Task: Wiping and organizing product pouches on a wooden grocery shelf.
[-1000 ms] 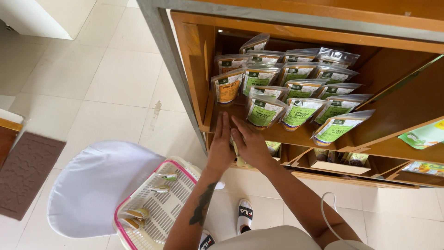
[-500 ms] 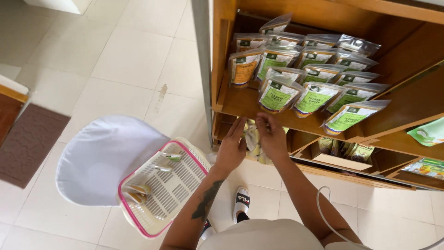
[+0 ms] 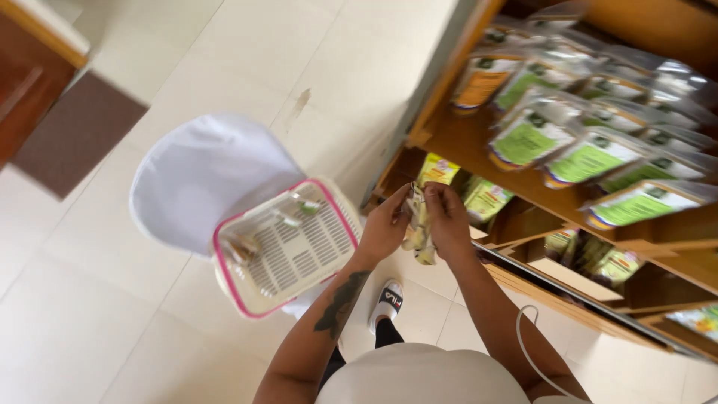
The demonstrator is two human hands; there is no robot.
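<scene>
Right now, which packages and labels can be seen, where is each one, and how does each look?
Small clear packet: held between left hand and right hand, pale contents.
Green-label pouches: upper wooden shelf, leaning in rows, clear tops.
Orange-label pouch: shelf's left end.
Yellow-green pouches: lower compartment, behind the hands.

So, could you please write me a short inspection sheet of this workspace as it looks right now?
Surface: pale tiled floor; wooden shelf unit on the right.
Job's things: small clear packet held between both hands, in front of the lower shelf.
Clutter: pink-rimmed white basket on a white-covered chair, a few small items inside; rows of green-labelled pouches on the shelf.
Hands: left hand and right hand both pinch the packet.
Cables: thin white cable by the right arm.
Surroundings: dark mat; wooden furniture at upper left.
</scene>
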